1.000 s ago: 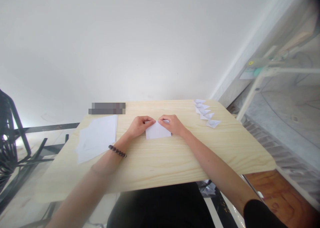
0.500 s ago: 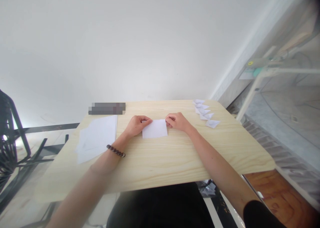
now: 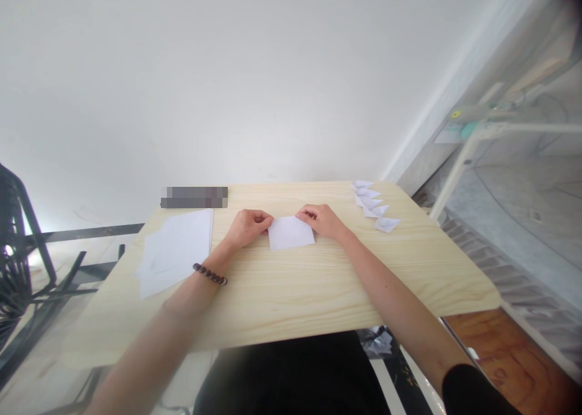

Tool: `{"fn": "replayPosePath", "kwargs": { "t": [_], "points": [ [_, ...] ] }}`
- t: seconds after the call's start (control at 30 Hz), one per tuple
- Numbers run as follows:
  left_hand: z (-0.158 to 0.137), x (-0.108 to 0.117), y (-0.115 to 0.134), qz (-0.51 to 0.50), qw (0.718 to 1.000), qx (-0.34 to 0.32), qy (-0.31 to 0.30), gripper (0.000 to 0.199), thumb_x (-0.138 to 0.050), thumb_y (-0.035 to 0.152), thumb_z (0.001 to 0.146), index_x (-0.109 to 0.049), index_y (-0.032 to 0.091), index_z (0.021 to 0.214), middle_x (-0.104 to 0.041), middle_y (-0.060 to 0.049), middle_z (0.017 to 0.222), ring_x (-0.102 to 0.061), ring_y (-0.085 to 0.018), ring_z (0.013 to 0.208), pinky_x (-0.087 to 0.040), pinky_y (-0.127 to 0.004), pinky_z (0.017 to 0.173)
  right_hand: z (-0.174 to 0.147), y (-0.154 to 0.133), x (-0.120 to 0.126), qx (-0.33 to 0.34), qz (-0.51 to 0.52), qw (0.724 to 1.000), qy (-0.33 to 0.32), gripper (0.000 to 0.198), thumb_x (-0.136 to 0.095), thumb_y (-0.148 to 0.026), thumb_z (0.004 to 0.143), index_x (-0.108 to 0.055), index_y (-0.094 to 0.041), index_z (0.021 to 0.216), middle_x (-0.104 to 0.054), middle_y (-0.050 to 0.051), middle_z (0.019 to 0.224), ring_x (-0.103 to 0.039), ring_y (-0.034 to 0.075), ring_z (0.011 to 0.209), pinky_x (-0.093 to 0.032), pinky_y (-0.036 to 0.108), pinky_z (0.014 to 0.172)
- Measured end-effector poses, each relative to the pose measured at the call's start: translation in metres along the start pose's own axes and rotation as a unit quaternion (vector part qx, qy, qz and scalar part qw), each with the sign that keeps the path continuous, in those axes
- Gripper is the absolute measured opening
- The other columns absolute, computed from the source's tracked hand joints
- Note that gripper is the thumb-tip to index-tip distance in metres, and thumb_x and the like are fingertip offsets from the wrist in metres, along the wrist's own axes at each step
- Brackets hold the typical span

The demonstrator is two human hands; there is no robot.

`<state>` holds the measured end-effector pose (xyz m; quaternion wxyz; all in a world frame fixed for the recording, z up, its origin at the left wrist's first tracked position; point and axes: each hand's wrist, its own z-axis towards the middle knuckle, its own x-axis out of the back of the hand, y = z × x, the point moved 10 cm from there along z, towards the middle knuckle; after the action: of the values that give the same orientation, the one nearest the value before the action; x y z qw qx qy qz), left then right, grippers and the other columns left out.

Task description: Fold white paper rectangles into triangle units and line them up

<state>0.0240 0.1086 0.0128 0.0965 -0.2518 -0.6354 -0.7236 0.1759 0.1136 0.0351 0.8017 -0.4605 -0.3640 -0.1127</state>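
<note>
A small white rectangle of paper (image 3: pixel 291 234) lies at the middle of the wooden table, between my two hands. My left hand (image 3: pixel 250 227) pinches its upper left corner between thumb and fingers. With thumb and fingers also closed, my right hand (image 3: pixel 322 219) grips the paper's far edge toward the right corner. Farther right, several folded white paper boats (image 3: pixel 373 207) form a row running toward the wall. Fingertips hide parts of the paper's far edge.
A stack of white paper sheets (image 3: pixel 177 245) lies on the table's left side (image 3: pixel 254 306). Behind it is a blurred-out dark object (image 3: pixel 194 198). A white wall (image 3: pixel 282 87) rises beyond the table. A black chair (image 3: pixel 18 251) stands left, a white metal frame (image 3: pixel 459 166) right.
The paper has shifted slightly right and turned a little. My right hand's grip has moved from the right corner inward along the far edge; my left hand now holds nearer the left corner.
</note>
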Motion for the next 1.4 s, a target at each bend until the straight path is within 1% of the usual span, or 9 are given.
{"fn": "replayPosePath", "kwargs": {
  "t": [0.2,0.4,0.6,0.7,0.8,1.0,1.13,1.23,1.4],
  "points": [
    [0.000,0.000,-0.003,-0.025,0.999,0.023,-0.010,0.026,-0.052,0.035,0.070,-0.063,0.012,0.074,-0.066,-0.005,0.067,-0.061,-0.015,0.061,-0.047,-0.023,0.058,-0.001,0.006,0.002,-0.002,0.006,1.000,-0.010,0.027,-0.044,-0.035,0.080,-0.061,-0.015,0.076,-0.062,0.002,0.073,-0.051,0.010,0.064,-0.036,0.019,0.057],
    [0.000,-0.002,-0.001,-0.033,0.999,0.011,-0.015,0.030,-0.051,0.038,0.071,-0.063,0.012,0.074,-0.065,-0.005,0.068,-0.061,-0.015,0.062,-0.047,-0.024,0.059,-0.001,0.006,0.000,-0.009,0.003,1.000,0.000,0.027,-0.044,-0.035,0.080,-0.060,-0.015,0.076,-0.060,0.001,0.068,-0.048,0.009,0.059,-0.034,0.019,0.054],
    [-0.001,-0.004,0.011,0.012,0.999,-0.031,-0.008,0.032,-0.051,0.042,0.071,-0.063,0.012,0.076,-0.065,-0.004,0.073,-0.057,-0.015,0.065,-0.043,-0.022,0.055,0.000,-0.013,-0.012,0.019,0.003,1.000,-0.004,0.026,-0.042,-0.034,0.082,-0.060,-0.015,0.078,-0.060,0.000,0.070,-0.048,0.008,0.058,-0.034,0.019,0.055],
    [-0.002,-0.006,0.012,0.003,0.999,-0.033,-0.012,0.033,-0.051,0.042,0.071,-0.063,0.012,0.077,-0.065,-0.004,0.076,-0.057,-0.015,0.067,-0.042,-0.021,0.054,0.001,-0.023,-0.019,0.041,-0.011,0.999,-0.001,0.025,-0.043,-0.033,0.082,-0.060,-0.016,0.079,-0.061,0.001,0.072,-0.049,0.008,0.059,-0.034,0.019,0.057],
    [-0.002,-0.007,0.011,-0.004,0.999,-0.028,-0.016,0.034,-0.051,0.043,0.070,-0.064,0.011,0.077,-0.064,-0.005,0.073,-0.057,-0.015,0.064,-0.040,-0.020,0.051,0.001,-0.028,-0.021,0.052,-0.021,0.998,-0.002,0.025,-0.042,-0.033,0.083,-0.060,-0.016,0.079,-0.062,0.001,0.073,-0.050,0.008,0.060,-0.035,0.020,0.058],
    [0.000,-0.003,0.006,0.008,1.000,-0.020,-0.012,0.033,-0.052,0.041,0.069,-0.064,0.011,0.073,-0.065,-0.004,0.069,-0.057,-0.014,0.060,-0.041,-0.021,0.051,0.002,-0.023,-0.009,0.056,-0.022,0.998,-0.008,0.023,-0.043,-0.031,0.082,-0.061,-0.017,0.078,-0.063,0.001,0.076,-0.052,0.009,0.063,-0.035,0.019,0.058],
    [0.001,-0.002,-0.001,-0.015,1.000,-0.009,-0.019,0.029,-0.052,0.039,0.070,-0.064,0.012,0.073,-0.065,-0.004,0.065,-0.058,-0.014,0.060,-0.044,-0.022,0.056,0.000,-0.010,0.006,0.031,-0.022,0.999,0.018,0.024,-0.044,-0.032,0.081,-0.061,-0.016,0.076,-0.063,0.001,0.076,-0.052,0.009,0.063,-0.036,0.019,0.058],
    [0.002,-0.004,-0.005,-0.029,0.999,-0.002,-0.032,0.028,-0.052,0.038,0.070,-0.063,0.012,0.074,-0.065,-0.004,0.065,-0.059,-0.014,0.060,-0.046,-0.023,0.058,0.000,-0.006,0.007,0.023,-0.016,1.000,0.013,0.024,-0.045,-0.032,0.081,-0.061,-0.016,0.076,-0.063,0.000,0.075,-0.051,0.008,0.062,-0.036,0.019,0.056],
    [0.002,-0.004,-0.004,-0.031,0.999,0.005,-0.032,0.030,-0.052,0.039,0.071,-0.063,0.012,0.077,-0.065,-0.005,0.069,-0.060,-0.015,0.063,-0.046,-0.024,0.060,0.000,-0.006,0.005,0.015,-0.011,1.000,0.013,0.025,-0.044,-0.033,0.081,-0.061,-0.015,0.077,-0.062,0.001,0.073,-0.050,0.008,0.059,-0.036,0.019,0.055]
  ]
}}
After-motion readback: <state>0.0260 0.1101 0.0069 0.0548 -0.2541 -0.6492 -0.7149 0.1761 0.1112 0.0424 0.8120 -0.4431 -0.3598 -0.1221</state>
